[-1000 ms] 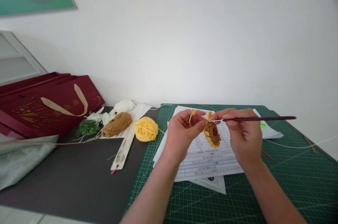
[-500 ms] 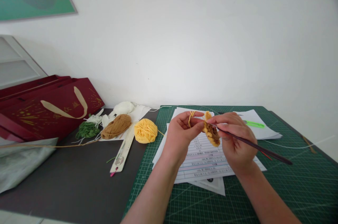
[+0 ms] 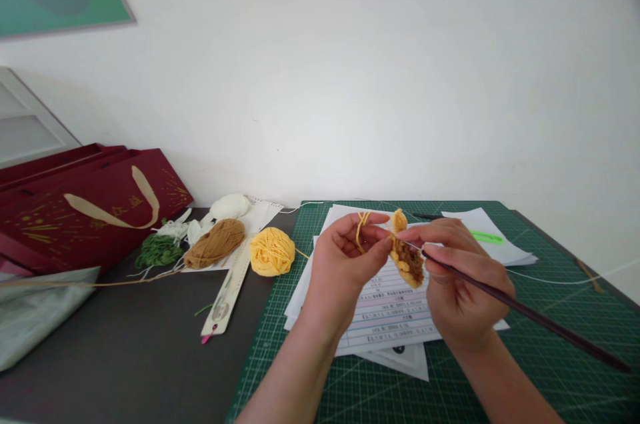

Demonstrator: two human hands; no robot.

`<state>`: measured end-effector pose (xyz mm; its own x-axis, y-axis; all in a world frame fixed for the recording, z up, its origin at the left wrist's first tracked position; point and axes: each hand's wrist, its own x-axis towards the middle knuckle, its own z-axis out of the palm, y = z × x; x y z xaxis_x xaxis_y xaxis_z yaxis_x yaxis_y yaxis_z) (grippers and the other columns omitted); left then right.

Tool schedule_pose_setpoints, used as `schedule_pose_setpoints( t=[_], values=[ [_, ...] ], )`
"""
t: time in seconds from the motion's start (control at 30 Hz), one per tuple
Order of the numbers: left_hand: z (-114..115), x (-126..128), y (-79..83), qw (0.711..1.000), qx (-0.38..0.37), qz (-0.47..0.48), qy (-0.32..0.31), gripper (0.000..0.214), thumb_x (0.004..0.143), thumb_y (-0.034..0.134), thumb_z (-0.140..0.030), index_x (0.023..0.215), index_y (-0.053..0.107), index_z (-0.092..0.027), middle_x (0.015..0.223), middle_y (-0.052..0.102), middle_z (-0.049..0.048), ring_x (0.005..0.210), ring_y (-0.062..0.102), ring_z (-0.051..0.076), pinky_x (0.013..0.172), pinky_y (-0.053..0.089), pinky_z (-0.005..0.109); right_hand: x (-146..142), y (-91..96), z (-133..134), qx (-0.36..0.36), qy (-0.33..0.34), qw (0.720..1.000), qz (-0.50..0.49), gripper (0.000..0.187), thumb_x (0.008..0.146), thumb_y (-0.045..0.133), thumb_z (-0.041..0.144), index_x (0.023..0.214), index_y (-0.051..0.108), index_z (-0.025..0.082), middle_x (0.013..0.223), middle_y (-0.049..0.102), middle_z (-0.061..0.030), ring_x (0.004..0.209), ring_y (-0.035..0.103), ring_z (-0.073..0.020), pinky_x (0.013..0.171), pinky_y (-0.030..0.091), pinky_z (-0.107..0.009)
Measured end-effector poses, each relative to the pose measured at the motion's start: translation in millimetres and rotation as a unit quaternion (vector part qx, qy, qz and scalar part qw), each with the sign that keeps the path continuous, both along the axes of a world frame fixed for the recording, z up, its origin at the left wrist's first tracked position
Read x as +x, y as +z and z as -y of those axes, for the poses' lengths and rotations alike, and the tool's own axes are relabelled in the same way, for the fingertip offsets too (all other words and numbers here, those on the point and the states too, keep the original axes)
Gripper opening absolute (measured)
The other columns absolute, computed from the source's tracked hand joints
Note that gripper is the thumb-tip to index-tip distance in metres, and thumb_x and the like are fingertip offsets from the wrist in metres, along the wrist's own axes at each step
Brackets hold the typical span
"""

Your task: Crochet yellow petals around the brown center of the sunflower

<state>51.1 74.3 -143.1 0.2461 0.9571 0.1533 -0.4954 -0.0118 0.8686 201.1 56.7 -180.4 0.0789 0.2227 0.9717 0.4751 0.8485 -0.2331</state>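
Between my two hands is a small yellow and brown crochet piece (image 3: 407, 261). My left hand (image 3: 345, 251) pinches its left edge between thumb and fingers, with yellow yarn looped around the index finger. A crochet hook (image 3: 525, 312) with a long dark handle and thin metal tip is gripped in my right hand (image 3: 463, 277). The hook's tip meets the piece near my left fingertips. A yellow yarn ball (image 3: 273, 251) sits to the left, its strand running toward my left hand.
Printed sheets (image 3: 385, 331) lie under my hands on a green cutting mat (image 3: 280, 357). Leftward are brown yarn (image 3: 215, 244), green yarn (image 3: 159, 249), white yarn (image 3: 230, 207), a ruler (image 3: 227, 301) and a dark red gift bag (image 3: 110, 204). A bright green tool (image 3: 486, 237) rests on paper at right.
The hook's handle has swung out further to the right and lower, and my right hand has shifted slightly right. The crochet piece sits slightly further right. My left hand keeps its pinch.
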Motion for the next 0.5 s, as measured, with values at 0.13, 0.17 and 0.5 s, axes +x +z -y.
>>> schedule_pose_setpoints(
  t=[0.13, 0.17, 0.5],
  values=[
    [0.1, -0.5, 0.4, 1.000, -0.001, 0.003, -0.003, 0.023, 0.069, 0.091, -0.015, 0.091, 0.083, -0.019, 0.073, 0.075, -0.0007, 0.069, 0.066, 0.010, 0.070, 0.053, 0.021, -7.1, 4.1, 2.1, -0.023, 0.036, 0.996, -0.083, 0.018, 0.097, 0.062, 0.017, 0.111, 0.069, 0.025, 0.097, 0.080, -0.0044, 0.083, 0.074, -0.0241, 0.074, 0.057, -0.047],
    [0.0, -0.6, 0.2, 1.000, -0.001, 0.004, -0.004, 0.022, 0.070, 0.091, -0.015, 0.091, 0.083, -0.019, 0.072, 0.075, -0.0011, 0.068, 0.066, 0.009, 0.069, 0.052, 0.020, -8.7, 5.2, 2.5, -0.030, 0.042, 0.993, -0.102, 0.015, 0.097, 0.062, 0.018, 0.109, 0.070, 0.024, 0.095, 0.080, -0.0049, 0.082, 0.074, -0.0240, 0.073, 0.057, -0.046],
    [1.9, -0.8, 0.6, 1.000, 0.004, -0.003, 0.008, 0.019, 0.072, 0.089, -0.019, 0.091, 0.083, -0.019, 0.072, 0.075, -0.0005, 0.069, 0.066, 0.010, 0.069, 0.054, 0.021, -16.4, 8.5, -0.7, -0.041, 0.082, 0.974, -0.207, 0.007, 0.096, 0.067, 0.027, 0.102, 0.065, 0.024, 0.082, 0.077, -0.0023, 0.074, 0.076, -0.0244, 0.066, 0.059, -0.041]
  ],
)
